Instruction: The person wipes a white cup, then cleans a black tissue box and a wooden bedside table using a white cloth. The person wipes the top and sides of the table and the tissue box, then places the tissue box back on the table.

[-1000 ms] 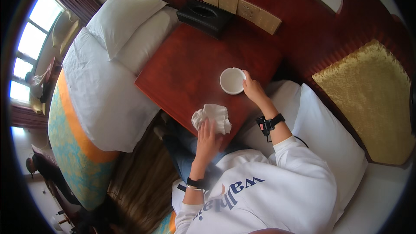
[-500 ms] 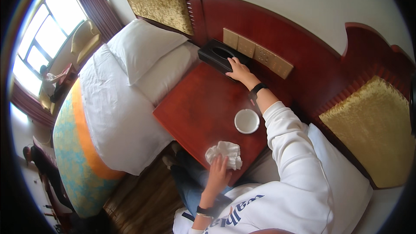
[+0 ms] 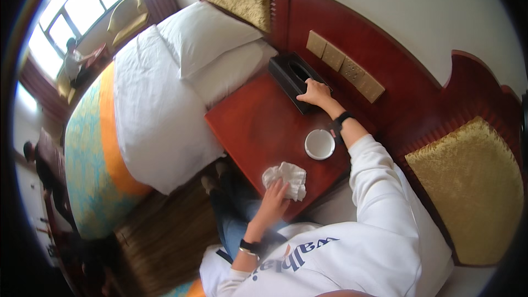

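Note:
A black tissue box [image 3: 286,83] stands at the far end of the red-brown bedside table [image 3: 250,111], set at an angle to the headboard. My right hand [image 3: 315,93] grips its nearer end, thumb on one side and fingers over the top. The box's slot looks dark. At the table's near edge, my left hand [image 3: 273,202] lies with stretched fingers on a crumpled white tissue or cloth [image 3: 297,179]; which it is I cannot tell. Between the hands sits a round white ashtray [image 3: 319,144], close to my right wrist.
A bed with white pillows [image 3: 212,38] and a patterned runner [image 3: 88,143] is on the left. Behind the table rises a dark red headboard [image 3: 396,77] with a row of socket panels [image 3: 345,66]. Two people [image 3: 71,66] are in the background on the left.
The tissue box has turned, its nearer end coming away from the headboard with my right hand now around it. My left hand remains on the crumpled white piece. The whole view has shifted.

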Demonstrator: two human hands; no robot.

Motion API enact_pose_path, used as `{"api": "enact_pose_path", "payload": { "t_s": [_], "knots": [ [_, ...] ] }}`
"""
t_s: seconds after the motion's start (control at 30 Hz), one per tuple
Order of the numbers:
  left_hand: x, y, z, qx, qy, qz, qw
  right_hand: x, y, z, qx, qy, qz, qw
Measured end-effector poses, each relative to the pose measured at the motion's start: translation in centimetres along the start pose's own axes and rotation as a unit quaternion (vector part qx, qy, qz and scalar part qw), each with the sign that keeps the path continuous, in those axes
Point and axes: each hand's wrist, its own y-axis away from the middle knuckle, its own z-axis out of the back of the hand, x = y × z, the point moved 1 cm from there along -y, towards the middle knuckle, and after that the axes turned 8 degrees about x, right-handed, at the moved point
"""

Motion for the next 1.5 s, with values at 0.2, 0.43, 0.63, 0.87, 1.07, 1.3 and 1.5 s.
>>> {"api": "enact_pose_path", "payload": {
  "t_s": [0.2, 0.43, 0.63, 0.87, 1.07, 1.3, 1.5],
  "knots": [
    [0.5, 1.4, 2.6, -0.089, 0.357, 0.103, 0.924, 5.8, 12.7, 3.9, 0.02, -0.154, 0.146, 0.977],
    [-2.9, 3.4, 8.4, -0.289, 0.537, 0.02, 0.792, 9.8, 25.0, 0.3, 0.294, -0.57, 0.241, 0.728],
    [-5.6, 8.0, 8.9, -0.425, 0.421, 0.105, 0.794, 11.1, 30.4, -3.5, 0.352, -0.679, 0.154, 0.625],
    [-6.5, 11.9, 7.7, -0.362, 0.689, 0.066, 0.625, 9.4, 30.2, -9.4, 0.476, -0.795, 0.165, 0.338],
    [-4.3, 13.8, 7.5, -0.386, 0.718, 0.124, 0.565, 11.9, 28.3, -8.2, 0.328, -0.619, 0.177, 0.691],
    [-2.6, 13.7, 6.3, -0.417, 0.655, 0.16, 0.609, 5.8, 24.0, -13.2, -0.05, -0.139, 0.299, 0.943],
    [-0.7, 10.2, 5.1, -0.381, 0.476, 0.184, 0.771, 1.3, 25.3, -12.8, -0.018, -0.208, 0.236, 0.949]
  ]
}}
